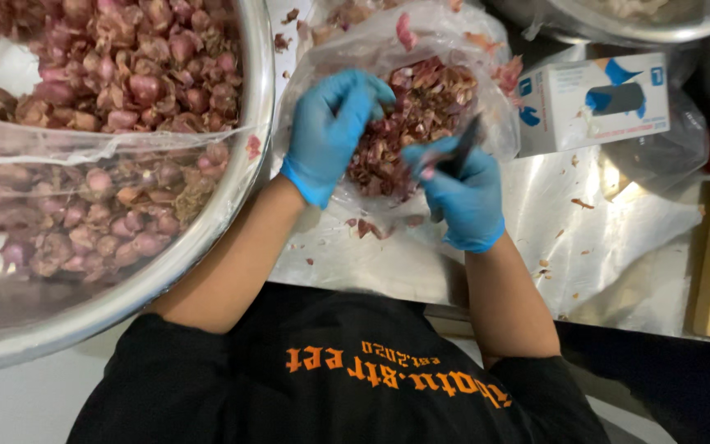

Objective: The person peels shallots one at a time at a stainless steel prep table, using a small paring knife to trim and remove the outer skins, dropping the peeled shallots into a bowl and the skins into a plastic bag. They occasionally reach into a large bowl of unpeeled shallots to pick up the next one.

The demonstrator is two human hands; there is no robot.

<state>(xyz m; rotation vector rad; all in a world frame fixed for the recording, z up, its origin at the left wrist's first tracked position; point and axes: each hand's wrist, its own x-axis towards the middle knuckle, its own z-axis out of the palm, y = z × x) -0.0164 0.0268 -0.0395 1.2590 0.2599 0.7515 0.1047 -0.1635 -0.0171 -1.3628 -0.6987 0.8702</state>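
1. A clear plastic bag of shallot peels (421, 107) lies on the steel table (618, 238), under both hands.
2. The left hand (330, 131), blue-gloved, is curled shut; what it grips, I cannot tell.
3. The right hand (462, 193) is closed around a dark knife (463, 144).
4. Beside the left hand sits a big metal bowl (240, 177) of shallots; by the right, a glove box (593, 103).

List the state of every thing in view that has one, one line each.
left hand: gloved, fingers curled over the bag; contents hidden
right hand: gloved, grip shut on knife
knife: held, blade pointing into the bag
plastic bag: open, holding reddish peels
metal bowl: heaped with shallots, partly under clear film
glove box: lying on the steel table
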